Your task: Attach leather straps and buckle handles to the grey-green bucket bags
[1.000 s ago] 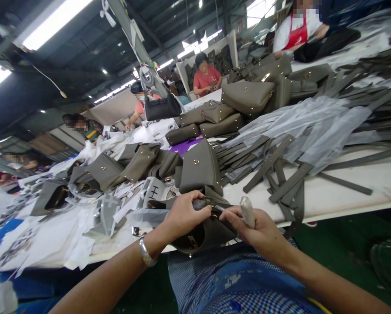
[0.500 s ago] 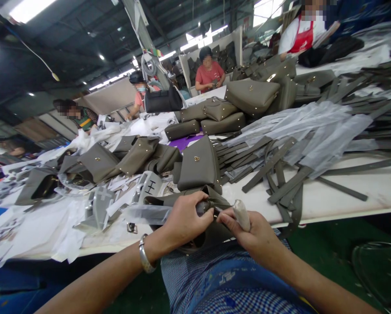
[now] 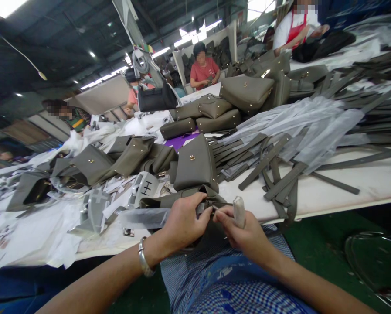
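Note:
At the table's front edge, partly over my lap, lies a grey-green handbag (image 3: 159, 201), its lower part hidden by my arms. My left hand (image 3: 185, 220) is closed on the bag's upper edge and a strap, thumb towards the right. A strip in clear plastic wrap (image 3: 146, 217) sticks out to the left from under that hand. In my right hand (image 3: 247, 231) is a tool with a thick pale handle (image 3: 239, 211), the handle standing up between thumb and fingers. The right fingertips meet the left thumb at the bag's edge. The tool's working end is hidden.
Finished-looking grey-green bags (image 3: 195, 163) stand behind my hands. Loose straps (image 3: 282, 183), partly in plastic, lie to the right. Grey moulded pieces (image 3: 143, 187), white paper (image 3: 41, 231) and a metal buckle (image 3: 128, 232) lie left. Several co-workers sit across the table.
The view has shifted slightly, so the bags appear further left. The right hand has turned and the tool's handle stands more upright. My left hand keeps its grip.

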{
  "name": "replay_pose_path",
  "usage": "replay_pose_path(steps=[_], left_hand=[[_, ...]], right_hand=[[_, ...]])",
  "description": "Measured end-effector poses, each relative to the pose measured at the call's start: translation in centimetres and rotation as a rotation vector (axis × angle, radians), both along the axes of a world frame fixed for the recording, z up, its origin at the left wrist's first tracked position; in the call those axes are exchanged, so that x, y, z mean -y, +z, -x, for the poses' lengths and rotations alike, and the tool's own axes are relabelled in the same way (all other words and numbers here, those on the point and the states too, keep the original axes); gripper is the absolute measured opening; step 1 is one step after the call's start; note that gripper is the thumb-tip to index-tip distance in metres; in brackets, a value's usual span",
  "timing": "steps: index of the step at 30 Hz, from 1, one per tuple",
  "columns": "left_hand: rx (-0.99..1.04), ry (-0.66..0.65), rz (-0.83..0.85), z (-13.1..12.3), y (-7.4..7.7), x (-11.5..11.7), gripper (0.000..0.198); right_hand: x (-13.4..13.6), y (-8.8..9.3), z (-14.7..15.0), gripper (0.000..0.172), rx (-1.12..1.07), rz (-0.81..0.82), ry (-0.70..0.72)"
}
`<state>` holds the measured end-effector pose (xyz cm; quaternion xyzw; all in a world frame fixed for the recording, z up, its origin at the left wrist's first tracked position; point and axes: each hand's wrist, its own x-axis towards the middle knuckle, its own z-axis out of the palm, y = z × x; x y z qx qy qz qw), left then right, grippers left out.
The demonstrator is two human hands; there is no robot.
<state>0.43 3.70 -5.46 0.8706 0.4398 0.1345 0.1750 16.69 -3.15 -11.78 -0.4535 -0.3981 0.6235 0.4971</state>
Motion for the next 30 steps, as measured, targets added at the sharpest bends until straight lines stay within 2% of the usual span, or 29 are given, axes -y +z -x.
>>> replay_pose_path(steps=[3, 4, 5, 8, 9, 10, 12, 14, 15, 17, 19, 21, 24, 25, 27, 30], left_hand=[[0.009, -0.051, 0.059, 0.0, 1.3, -1.3, 0.025], [0.003, -0.068, 0.085, 0.1, 2.0, -1.6, 0.029], [-0.004, -0.079, 0.105, 0.3, 2.7, -1.9, 0.036], [-0.050, -0.073, 0.128, 1.7, 4.8, -2.2, 0.054], [-0.083, -0.067, 0.135, 2.5, 5.3, -2.3, 0.056], [-0.120, -0.066, 0.140, 3.4, 5.8, -2.3, 0.057], [-0.196, -0.080, 0.153, 5.4, 6.5, -2.4, 0.055], [-0.240, -0.098, 0.162, 7.1, 6.9, -2.6, 0.047], [-0.246, -0.096, 0.158, 7.7, 7.0, -2.7, 0.042], [-0.228, -0.087, 0.127, 8.2, 7.3, -2.9, 0.034], [-0.169, -0.089, 0.053, 7.6, 7.8, -2.9, 0.031], [-0.083, -0.107, -0.024, 6.5, 8.6, -2.8, 0.033], [0.023, -0.137, -0.083, 5.3, 10.1, -2.3, 0.036], [0.035, -0.144, -0.077, 5.5, 10.5, -2.2, 0.039], [0.025, -0.133, -0.051, 6.9, 10.8, -2.3, 0.046], [0.001, -0.044, -0.029, 11.7, 10.1, -3.1, 0.047]], right_hand=[[-2.0, 0.0, -2.5, 0.040, -0.082, 0.007, 0.212], [-3.0, 0.1, -3.5, 0.041, -0.054, -0.012, 0.223], [-4.1, 0.1, -4.5, 0.041, 0.025, -0.046, 0.165], [-7.8, -0.1, -6.9, 0.039, 0.535, -0.198, -0.159], [-8.9, -0.4, -7.4, 0.036, 0.740, -0.248, -0.206], [-9.8, -0.7, -7.7, 0.036, 0.935, -0.296, -0.198], [-11.1, -1.1, -8.0, 0.050, 1.257, -0.374, -0.110], [-11.4, -1.0, -7.7, 0.058, 1.455, -0.451, -0.077], [-11.2, -0.5, -7.3, 0.055, 1.496, -0.513, -0.092], [-10.5, 1.4, -6.0, 0.043, 1.461, -0.682, -0.139], [-9.5, 4.3, -4.3, 0.039, 1.312, -0.844, -0.138], [-8.5, 7.6, -2.4, 0.042, 1.106, -0.869, -0.003], [-7.8, 11.3, -0.2, 0.045, 0.913, -0.775, 0.300], [-7.8, 11.9, 0.2, 0.043, 0.903, -0.746, 0.359], [-8.2, 12.2, 0.1, 0.037, 0.938, -0.700, 0.373], [-9.7, 10.9, -1.7, 0.052, 1.004, -0.597, 0.214]])
